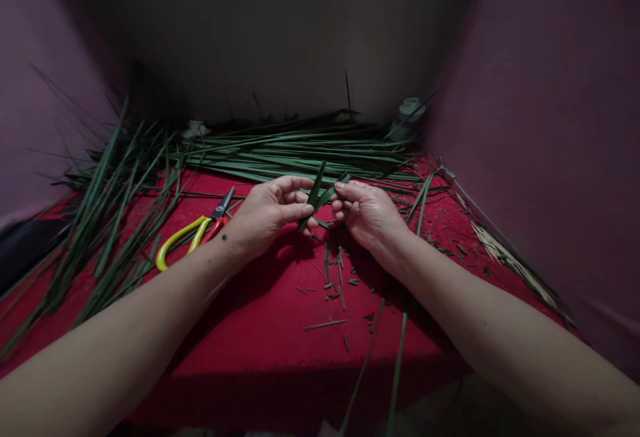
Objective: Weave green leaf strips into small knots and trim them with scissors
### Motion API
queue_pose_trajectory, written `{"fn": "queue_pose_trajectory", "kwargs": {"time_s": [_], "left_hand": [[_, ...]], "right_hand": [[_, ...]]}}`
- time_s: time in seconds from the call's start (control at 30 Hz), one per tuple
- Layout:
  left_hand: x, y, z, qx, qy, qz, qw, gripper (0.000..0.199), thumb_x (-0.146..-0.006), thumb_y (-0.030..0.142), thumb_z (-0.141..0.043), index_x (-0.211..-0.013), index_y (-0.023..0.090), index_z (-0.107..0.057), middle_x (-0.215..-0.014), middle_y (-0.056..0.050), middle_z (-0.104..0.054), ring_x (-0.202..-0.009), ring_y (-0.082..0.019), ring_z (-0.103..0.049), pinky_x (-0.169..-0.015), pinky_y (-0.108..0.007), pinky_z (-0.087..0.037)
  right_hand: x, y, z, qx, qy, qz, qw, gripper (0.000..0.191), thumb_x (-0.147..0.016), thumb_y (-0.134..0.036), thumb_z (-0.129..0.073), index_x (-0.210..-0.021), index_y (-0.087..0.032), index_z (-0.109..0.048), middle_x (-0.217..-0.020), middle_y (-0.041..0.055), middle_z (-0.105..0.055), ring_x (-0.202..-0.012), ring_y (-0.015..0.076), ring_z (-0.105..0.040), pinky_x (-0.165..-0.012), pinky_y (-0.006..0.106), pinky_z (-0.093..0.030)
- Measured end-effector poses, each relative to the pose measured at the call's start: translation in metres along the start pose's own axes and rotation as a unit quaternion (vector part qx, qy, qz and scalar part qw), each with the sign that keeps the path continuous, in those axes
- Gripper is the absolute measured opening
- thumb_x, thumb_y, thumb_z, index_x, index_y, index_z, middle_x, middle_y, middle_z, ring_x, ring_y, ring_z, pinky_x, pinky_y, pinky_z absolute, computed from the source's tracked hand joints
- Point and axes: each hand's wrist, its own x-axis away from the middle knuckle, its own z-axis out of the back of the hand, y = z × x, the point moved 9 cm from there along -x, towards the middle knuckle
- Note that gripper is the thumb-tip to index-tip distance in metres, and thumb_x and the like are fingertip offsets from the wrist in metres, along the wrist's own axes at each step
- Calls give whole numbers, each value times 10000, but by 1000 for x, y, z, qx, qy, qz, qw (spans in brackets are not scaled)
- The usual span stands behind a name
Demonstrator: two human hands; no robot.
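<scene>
Between my two hands is a long green leaf strip [316,189], folded so that its parts cross. My left hand [273,210] pinches it near the crossing, thumb on top and fingers beneath. With thumb and fingertips, my right hand [367,213] grips another part of the same strip, slightly to the right. Long thin tails [399,363] of leaf hang below my right forearm, past the front edge; whether they belong to the held strip is hidden. Close to my left wrist lie scissors [197,230] with yellow handles, partly covered by my forearm, beside a red-handled tool [214,229].
A red cloth [240,343] covers the table, with small leaf scraps [333,290] scattered over it. Long green leaves [295,150] are heaped along the back, and more leaves [115,203] lie at left. A pale-lidded container [409,117] stands back right, near a bundle of pale sticks [513,263].
</scene>
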Motion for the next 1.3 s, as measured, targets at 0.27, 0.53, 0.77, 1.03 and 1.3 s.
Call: {"fn": "queue_pose_trajectory", "kwargs": {"time_s": [0.27, 0.53, 0.77, 1.03, 1.3], "left_hand": [[1, 4, 6, -14, 23, 2, 1000, 344, -690, 87, -660, -1012, 155, -561, -728, 22, -576, -575, -118, -636, -495, -215, -508], [0, 5, 10, -21, 23, -1, 1000, 381, -668, 97, -691, -1026, 137, -567, -734, 5, -598, -560, -116, -629, -477, -210, -499], [-1, 2, 19, 4, 69, 16, 997, 366, -596, 84, -728, -933, 137, -593, -681, -3, -621, -556, -138, -638, -470, -219, -503], [-1, 0, 25, -24, 104, 33, 994, 237, -591, 144, -735, -785, 140, -598, -635, 2, -622, -500, -78, -540, -465, -190, -419], [-1, 4, 22, -89, 94, 11, 991, 185, -625, 185, -715, -745, 143, -580, -527, 52, -531, -402, -36, -399, -398, -177, -279]], "right_hand": [[-6, -11, 8, 11, 18, 27, 999, 117, -699, -123, -625, -645, -142, -523, -549, -22, -578, -424, 63, -526, -376, 165, -386], [-6, -14, 9, -8, 41, 22, 999, 157, -744, -82, -567, -650, -161, -468, -561, -19, -567, -478, 118, -622, -396, 193, -470], [-6, -15, 11, -2, 48, 23, 999, 188, -760, -63, -530, -638, -171, -435, -534, -11, -565, -528, 157, -661, -485, 236, -542], [-5, -9, 4, 47, 0, 22, 999, 159, -738, -111, -567, -672, -169, -435, -558, 6, -592, -506, 177, -656, -503, 294, -559], [-1, -3, -4, 62, -31, -11, 998, 157, -724, -108, -573, -657, -162, -442, -470, -27, -542, -421, 148, -611, -381, 222, -488]]}}
